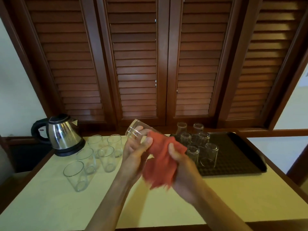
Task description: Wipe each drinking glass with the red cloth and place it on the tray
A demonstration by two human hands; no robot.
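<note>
From the head camera, the left hand (pixel 136 145) wraps its fingers around a glass (pixel 135 129) that is tipped on its side above the bench (pixel 50 202). The right hand (pixel 179 157) squeezes the red cloth (pixel 160 165) tight against the glass. Left of the hands, five glasses (pixel 86 157) stand open side up near a kettle (pixel 64 134). Right of the hands, more glasses (pixel 210 152) sit upside down on the dark tray (pixel 236 150).
</note>
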